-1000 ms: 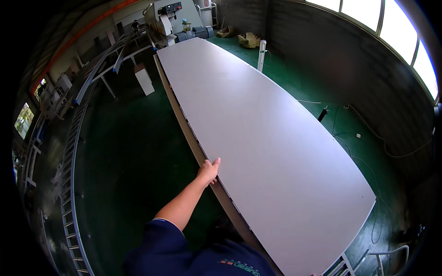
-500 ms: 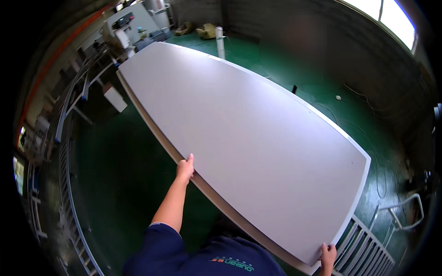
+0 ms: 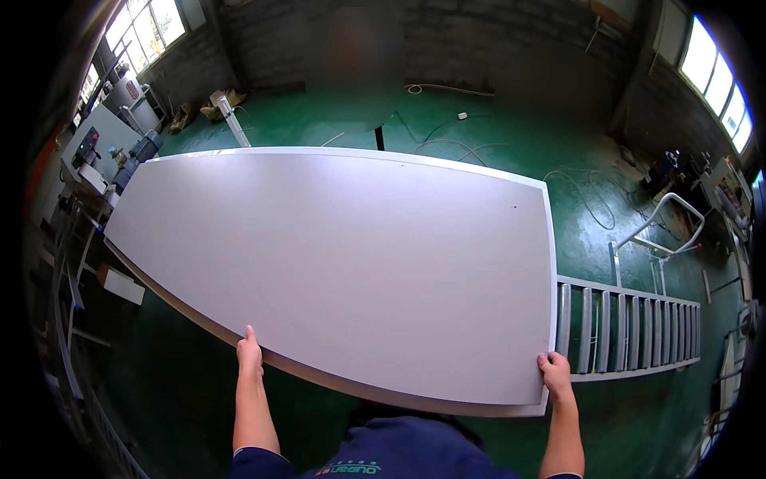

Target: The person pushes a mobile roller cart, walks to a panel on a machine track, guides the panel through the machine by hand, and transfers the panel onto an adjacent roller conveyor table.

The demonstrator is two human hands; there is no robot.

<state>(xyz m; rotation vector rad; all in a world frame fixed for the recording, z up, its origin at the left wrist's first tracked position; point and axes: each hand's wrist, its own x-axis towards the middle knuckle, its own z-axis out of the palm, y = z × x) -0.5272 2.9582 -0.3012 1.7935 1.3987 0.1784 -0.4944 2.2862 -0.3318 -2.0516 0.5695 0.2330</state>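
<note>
A large flat grey panel (image 3: 335, 263) stretches across the view in front of me, its far and right edges rimmed in white. Below its near edge shows a brownish lower layer (image 3: 187, 313), slightly offset from the top sheet. My left hand (image 3: 250, 353) is closed on the near edge, thumb on top and fingers hidden underneath. At the near right corner my right hand (image 3: 555, 373) grips the right edge, its thumb lying on the upper face. What supports the panel is mostly hidden beneath it.
A roller conveyor (image 3: 630, 327) runs off to the right, a bent metal tube frame (image 3: 674, 209) beyond it. Past the far edge stand a white post (image 3: 231, 120) and cables (image 3: 594, 203) on the green floor. A machine (image 3: 96, 156) is at the far left.
The view has swung to the right, so the panel lies more crosswise before me and more of the roller conveyor shows. Both hands keep their hold on the panel's edges.
</note>
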